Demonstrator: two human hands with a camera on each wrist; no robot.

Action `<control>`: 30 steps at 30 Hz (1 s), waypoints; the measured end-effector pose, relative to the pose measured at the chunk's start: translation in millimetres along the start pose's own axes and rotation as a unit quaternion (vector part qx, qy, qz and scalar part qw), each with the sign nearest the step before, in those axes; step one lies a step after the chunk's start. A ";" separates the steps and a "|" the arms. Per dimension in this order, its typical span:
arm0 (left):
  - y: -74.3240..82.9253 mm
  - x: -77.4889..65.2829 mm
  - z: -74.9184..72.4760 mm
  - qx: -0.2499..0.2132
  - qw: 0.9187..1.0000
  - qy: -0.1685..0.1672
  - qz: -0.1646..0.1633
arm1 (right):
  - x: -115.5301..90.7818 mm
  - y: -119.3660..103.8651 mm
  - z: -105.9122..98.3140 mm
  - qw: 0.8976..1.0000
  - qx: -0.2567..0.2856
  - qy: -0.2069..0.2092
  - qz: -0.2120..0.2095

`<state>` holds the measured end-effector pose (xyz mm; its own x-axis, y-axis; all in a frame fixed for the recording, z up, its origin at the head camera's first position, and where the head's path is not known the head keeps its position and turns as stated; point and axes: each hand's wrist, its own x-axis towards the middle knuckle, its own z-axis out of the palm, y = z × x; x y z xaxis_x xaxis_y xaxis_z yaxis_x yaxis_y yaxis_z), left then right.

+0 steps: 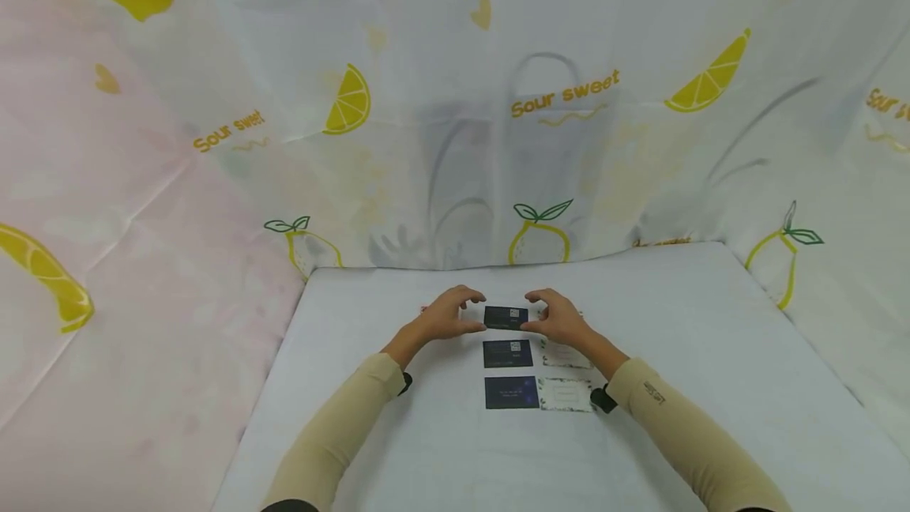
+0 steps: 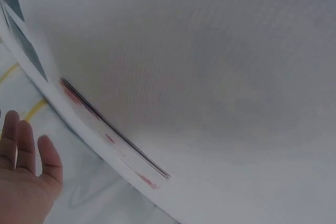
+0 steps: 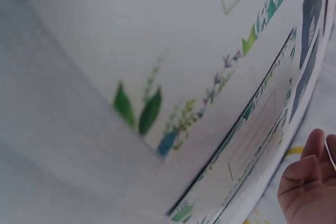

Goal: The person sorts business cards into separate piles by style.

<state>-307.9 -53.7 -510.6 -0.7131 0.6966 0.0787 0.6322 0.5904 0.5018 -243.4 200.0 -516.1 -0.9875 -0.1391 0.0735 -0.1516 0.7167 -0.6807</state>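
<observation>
A dark card (image 1: 503,318) with a small printed square lies at the far end of a column of dark cards, between my two hands. My left hand (image 1: 448,314) is at its left side, thumb tip by the near corner and fingers spread from the thumb. From the right, my right hand (image 1: 558,318) reaches in, its thumb at the card's near right corner. Loosely bent fingers of the left hand (image 2: 29,171) show in the left wrist view. In the right wrist view, the right hand (image 3: 310,182) also has relaxed fingers. Neither grips the card visibly.
Nearer me lie two more dark cards, a middle one (image 1: 508,354) and a front one (image 1: 512,393). Beside them are white leaf-bordered cards (image 1: 565,394). A flat red-marked item (image 2: 113,135) lies near the left hand. A patterned curtain (image 1: 398,180) borders the white table (image 1: 398,449).
</observation>
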 end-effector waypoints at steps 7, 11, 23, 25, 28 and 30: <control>-0.9 5.9 6.1 0.047 0.998 -0.008 -0.045 | 4.0 3.7 3.4 1.000 0.007 -0.008 0.021; -1.5 11.8 8.8 0.065 0.995 -0.024 -0.069 | 8.2 5.1 7.0 0.999 -0.001 -0.014 0.029; 1.5 31.6 15.5 0.133 0.987 -0.066 -0.066 | 19.9 10.8 12.3 0.995 -0.090 -0.041 0.024; 3.4 33.4 15.3 0.136 0.986 -0.072 -0.068 | 21.1 10.9 12.5 0.993 -0.102 -0.048 0.020; 5.7 35.1 15.3 0.140 0.984 -0.083 -0.074 | 23.0 10.4 12.9 0.992 -0.113 -0.054 0.016; 7.1 35.9 15.7 0.140 0.983 -0.087 -0.078 | 23.7 10.0 12.9 0.992 -0.116 -0.055 0.014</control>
<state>-324.3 -18.1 -517.8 -0.7609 0.6335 -0.1404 0.5955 0.7677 0.2366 -267.7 195.0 -530.6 -0.9829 -0.1812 -0.0313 -0.1423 0.8572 -0.4949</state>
